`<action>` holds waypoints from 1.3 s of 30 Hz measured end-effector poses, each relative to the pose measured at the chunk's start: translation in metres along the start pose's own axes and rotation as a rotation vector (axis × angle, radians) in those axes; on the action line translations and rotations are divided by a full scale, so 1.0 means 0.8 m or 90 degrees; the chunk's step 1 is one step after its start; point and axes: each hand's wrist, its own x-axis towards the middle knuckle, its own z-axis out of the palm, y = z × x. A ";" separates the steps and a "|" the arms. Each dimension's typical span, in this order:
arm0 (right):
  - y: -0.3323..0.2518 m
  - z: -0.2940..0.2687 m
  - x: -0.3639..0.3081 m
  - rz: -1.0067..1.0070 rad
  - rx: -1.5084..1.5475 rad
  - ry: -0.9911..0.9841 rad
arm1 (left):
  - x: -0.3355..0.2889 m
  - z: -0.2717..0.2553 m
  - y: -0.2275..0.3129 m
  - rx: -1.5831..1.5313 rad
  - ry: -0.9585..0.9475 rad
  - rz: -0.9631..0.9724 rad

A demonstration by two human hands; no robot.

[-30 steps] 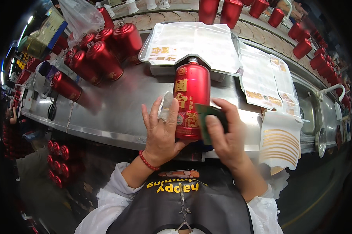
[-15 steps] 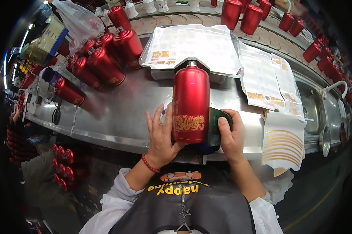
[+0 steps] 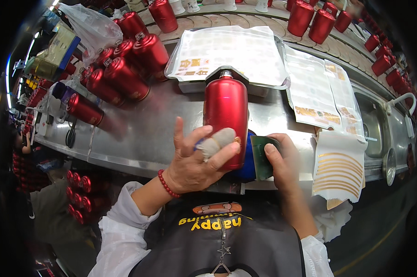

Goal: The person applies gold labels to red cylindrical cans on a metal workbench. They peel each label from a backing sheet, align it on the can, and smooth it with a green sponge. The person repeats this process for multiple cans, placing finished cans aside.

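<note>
On a steel counter point(image 3: 134, 124), a red bottle point(image 3: 226, 106) lies neck-away, left hand point(image 3: 190, 168) over its near end, fingers loosely spread. The right hand point(image 3: 284, 168) pinches a green card point(image 3: 261, 159) just beside it; a steady bottle and flat card should help.

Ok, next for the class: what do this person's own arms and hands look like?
Both sleeves are loose and white, stopping short of the wrists. The left hand has a red beaded bracelet at its wrist, and a pale grey wrap covers part of its fingers. The right hand, slightly blurred, shows no bracelet.
</note>
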 end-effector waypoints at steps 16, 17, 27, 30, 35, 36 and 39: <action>-0.020 -0.005 0.016 0.085 -0.033 -0.180 | -0.007 0.005 0.011 -0.064 -0.003 -0.081; -0.022 -0.001 0.016 0.072 -0.031 -0.187 | -0.005 0.003 0.013 -0.043 -0.027 -0.076; -0.023 -0.005 0.011 0.123 0.001 -0.161 | -0.014 0.009 0.010 -0.008 -0.015 -0.048; -0.019 -0.006 0.010 0.121 -0.007 -0.159 | -0.013 0.007 0.013 -0.029 -0.020 -0.073; -0.021 -0.002 0.012 0.089 -0.019 -0.183 | -0.012 0.006 0.011 0.008 -0.033 -0.038; -0.020 -0.002 0.011 0.086 -0.018 -0.185 | -0.012 0.007 0.010 0.005 -0.026 -0.036; -0.017 -0.001 0.011 0.081 0.012 -0.139 | -0.011 0.009 0.008 -0.004 -0.010 -0.025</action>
